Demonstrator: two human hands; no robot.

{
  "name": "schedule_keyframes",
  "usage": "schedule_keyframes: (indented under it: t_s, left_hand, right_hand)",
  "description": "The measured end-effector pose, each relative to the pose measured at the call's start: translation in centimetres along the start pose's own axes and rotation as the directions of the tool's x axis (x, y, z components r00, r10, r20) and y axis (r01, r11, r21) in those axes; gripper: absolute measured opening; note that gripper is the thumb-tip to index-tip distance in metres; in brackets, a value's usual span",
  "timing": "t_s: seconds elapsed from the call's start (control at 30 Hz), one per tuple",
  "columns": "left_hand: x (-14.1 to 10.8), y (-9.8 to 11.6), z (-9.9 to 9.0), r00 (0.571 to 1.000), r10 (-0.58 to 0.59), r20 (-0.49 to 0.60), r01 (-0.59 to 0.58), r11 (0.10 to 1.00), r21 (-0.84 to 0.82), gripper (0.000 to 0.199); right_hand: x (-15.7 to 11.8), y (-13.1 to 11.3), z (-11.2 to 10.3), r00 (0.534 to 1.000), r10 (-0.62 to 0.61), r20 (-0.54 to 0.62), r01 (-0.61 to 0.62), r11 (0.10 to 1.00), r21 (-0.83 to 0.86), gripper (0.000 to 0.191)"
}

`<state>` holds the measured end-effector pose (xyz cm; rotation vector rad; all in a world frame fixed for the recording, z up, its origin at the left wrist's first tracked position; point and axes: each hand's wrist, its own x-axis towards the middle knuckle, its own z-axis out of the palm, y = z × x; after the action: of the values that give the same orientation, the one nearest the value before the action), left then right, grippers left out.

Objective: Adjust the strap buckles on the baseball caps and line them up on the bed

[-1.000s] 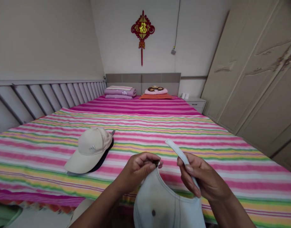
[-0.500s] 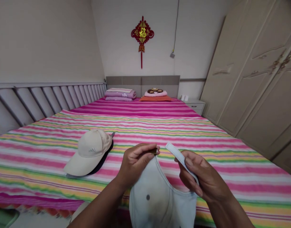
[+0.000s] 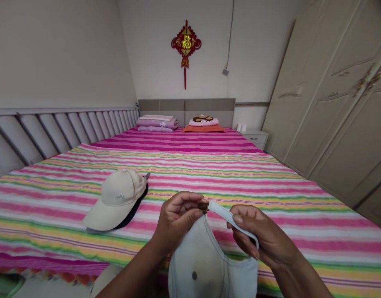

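Observation:
A pale blue cap (image 3: 206, 260) hangs between my hands, its rear opening facing up. My left hand (image 3: 181, 219) pinches a brass-coloured buckle (image 3: 203, 206) at one side of that opening. Between the thumb and fingers of my right hand (image 3: 259, 231) is the cap's strap (image 3: 223, 212), its free end at the buckle. Whether the tip has entered the buckle I cannot tell. The cap's lower part runs out of view. On the bed to the left lies a beige cap (image 3: 120, 198), with a dark cap edge showing under it.
A striped sheet covers the bed (image 3: 178, 167). Folded bedding (image 3: 157, 124) and a pink pillow (image 3: 203, 121) lie by the headboard. A railing (image 3: 69, 128) runs along the left, a wardrobe (image 3: 327, 103) stands right. Part of another pale cap (image 3: 105, 279) shows below the bed edge.
The strap's end has moved left and down, from a gap away to against the buckle. My right hand has shifted slightly left and lower; the left hand keeps its pinch.

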<state>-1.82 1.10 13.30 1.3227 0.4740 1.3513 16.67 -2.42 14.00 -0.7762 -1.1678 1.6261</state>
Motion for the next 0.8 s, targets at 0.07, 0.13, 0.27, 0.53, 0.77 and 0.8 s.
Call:
schedule_keyframes:
  t_s: [0.07, 0.13, 0.27, 0.53, 0.77, 0.8]
  left_hand:
    - [0.0, -0.1, 0.0, 1.0, 0.018, 0.009, -0.018, 1.0, 0.012, 0.02]
    - [0.0, -0.1, 0.1, 0.999, 0.037, 0.017, -0.037, 0.999, 0.023, 0.021]
    - [-0.1, 0.0, 0.3, 0.996, 0.079, 0.029, -0.08, 0.995, 0.062, 0.018]
    - [-0.2, 0.1, -0.1, 0.961, 0.234, 0.149, -0.266, 0.931, 0.252, 0.026]
    - [-0.2, 0.1, -0.2, 0.909, 0.317, 0.271, -0.404, 0.833, 0.378, 0.034]
    - [-0.1, 0.1, -0.2, 0.895, 0.334, 0.294, -0.43, 0.819, 0.379, 0.035]
  right_hand:
    - [0.1, 0.1, 0.0, 1.0, 0.011, 0.017, -0.011, 1.0, 0.015, 0.026]
    - [0.2, 0.2, 0.0, 0.999, 0.028, 0.028, -0.029, 0.999, 0.022, 0.025]
    - [0.2, 0.2, 0.1, 0.997, 0.072, 0.029, -0.071, 0.997, -0.022, 0.028]
    - [0.2, -1.2, -0.1, 0.983, 0.181, 0.035, -0.166, 0.952, -0.257, 0.034]
    - [0.1, -2.9, 0.7, 0.987, 0.159, -0.031, -0.159, 0.909, -0.387, 0.032]
    - [0.1, -3.0, 0.9, 0.986, 0.164, -0.044, -0.168, 0.902, -0.398, 0.031]
